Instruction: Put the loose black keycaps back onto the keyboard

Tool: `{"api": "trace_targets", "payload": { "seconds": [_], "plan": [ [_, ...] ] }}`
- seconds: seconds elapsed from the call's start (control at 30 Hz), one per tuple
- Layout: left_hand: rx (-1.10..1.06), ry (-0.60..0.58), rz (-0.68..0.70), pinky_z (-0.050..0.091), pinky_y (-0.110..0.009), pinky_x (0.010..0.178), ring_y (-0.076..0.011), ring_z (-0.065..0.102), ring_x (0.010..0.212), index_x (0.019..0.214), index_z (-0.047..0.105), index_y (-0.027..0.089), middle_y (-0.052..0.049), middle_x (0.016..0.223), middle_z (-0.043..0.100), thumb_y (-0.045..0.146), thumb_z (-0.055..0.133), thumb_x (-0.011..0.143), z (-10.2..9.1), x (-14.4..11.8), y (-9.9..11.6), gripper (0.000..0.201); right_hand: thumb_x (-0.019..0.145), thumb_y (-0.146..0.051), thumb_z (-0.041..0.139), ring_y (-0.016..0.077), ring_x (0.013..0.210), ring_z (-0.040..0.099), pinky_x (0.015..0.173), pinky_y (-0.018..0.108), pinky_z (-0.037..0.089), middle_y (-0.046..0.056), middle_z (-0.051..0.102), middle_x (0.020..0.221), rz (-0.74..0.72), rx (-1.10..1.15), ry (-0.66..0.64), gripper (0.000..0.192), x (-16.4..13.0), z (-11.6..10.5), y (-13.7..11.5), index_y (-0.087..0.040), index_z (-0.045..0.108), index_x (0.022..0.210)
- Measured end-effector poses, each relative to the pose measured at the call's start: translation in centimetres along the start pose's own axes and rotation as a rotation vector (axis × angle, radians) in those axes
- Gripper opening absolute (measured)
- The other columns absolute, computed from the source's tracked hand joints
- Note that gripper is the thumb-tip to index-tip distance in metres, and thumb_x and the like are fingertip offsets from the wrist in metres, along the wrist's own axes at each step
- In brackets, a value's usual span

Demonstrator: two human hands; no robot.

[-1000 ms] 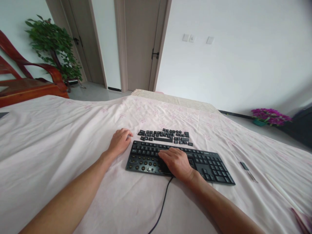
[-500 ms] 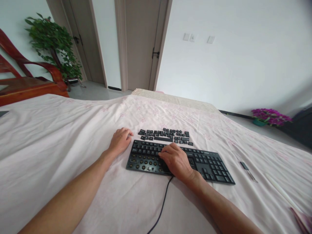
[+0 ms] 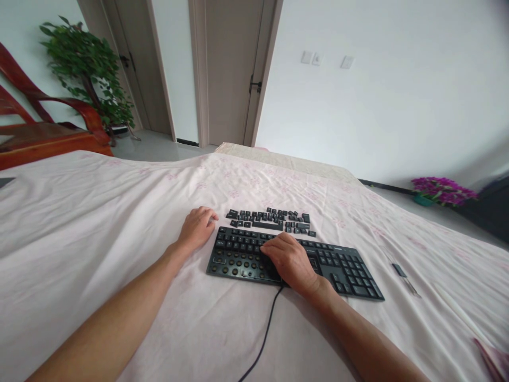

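Note:
A black keyboard (image 3: pixel 330 273) lies on the cloth in front of me. Its lower left part has lost its keycaps, so the round key seats show in rows. Over its middle is my right hand (image 3: pixel 288 260), fingers bent and held together, the tips at the edge of the row of keys that still has caps. Whether a keycap is between those fingertips is hidden. My left hand (image 3: pixel 196 228) rests on the cloth off the keyboard's upper left corner, thumb apart from the fingers, holding nothing. Loose black keycaps (image 3: pixel 267 225) lie in rough rows just beyond the keyboard.
A pale pink floral cloth (image 3: pixel 159 307) with folds covers the surface. The keyboard's cable (image 3: pixel 265 334) runs towards me. A small tool with wire loops and a dark handle (image 3: pixel 398 270) lies to the right. A wooden chair (image 3: pixel 59 143) stands at the far left.
Both hands stay almost where they were, the right one still over the middle of the keyboard. The view has shifted slightly. The loose keycaps look the same.

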State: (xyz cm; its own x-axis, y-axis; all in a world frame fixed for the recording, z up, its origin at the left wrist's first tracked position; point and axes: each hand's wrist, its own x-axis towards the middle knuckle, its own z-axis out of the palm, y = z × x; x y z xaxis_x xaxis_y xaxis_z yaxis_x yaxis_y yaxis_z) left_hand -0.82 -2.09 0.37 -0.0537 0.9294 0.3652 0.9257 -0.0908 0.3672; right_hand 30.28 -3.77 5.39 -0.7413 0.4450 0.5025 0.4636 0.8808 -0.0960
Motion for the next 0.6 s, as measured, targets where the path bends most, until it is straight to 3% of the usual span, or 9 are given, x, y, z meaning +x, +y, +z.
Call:
{"api": "trace_targets", "payload": {
  "seconds": [0.33, 0.6],
  "plan": [
    [0.0, -0.004, -0.012, 0.042, -0.039, 0.1, -0.0236, 0.056, 0.108, 0.095, 0.066, 0.024, -0.005, 0.112, 0.065, 0.016, 0.05, 0.082, -0.31, -0.12, 0.34, 0.022, 0.096, -0.016, 0.055, 0.0198, 0.085, 0.059, 0.078, 0.035, 0.049, 0.005, 0.073, 0.091, -0.001, 0.037, 0.018, 0.02, 0.06, 0.03, -0.04, -0.02, 0.073, 0.089],
    [0.001, -0.004, -0.016, 0.042, -0.038, 0.098, -0.0235, 0.056, 0.107, 0.094, 0.065, 0.024, -0.004, 0.112, 0.064, 0.016, 0.05, 0.082, -0.23, -0.08, 0.34, 0.021, 0.095, -0.019, 0.058, 0.0196, 0.085, 0.061, 0.079, 0.034, 0.051, 0.004, 0.074, 0.095, 0.056, 0.082, 0.032, 0.013, -0.39, 0.35, 0.56, -0.021, 0.071, 0.095]
  ]
}}
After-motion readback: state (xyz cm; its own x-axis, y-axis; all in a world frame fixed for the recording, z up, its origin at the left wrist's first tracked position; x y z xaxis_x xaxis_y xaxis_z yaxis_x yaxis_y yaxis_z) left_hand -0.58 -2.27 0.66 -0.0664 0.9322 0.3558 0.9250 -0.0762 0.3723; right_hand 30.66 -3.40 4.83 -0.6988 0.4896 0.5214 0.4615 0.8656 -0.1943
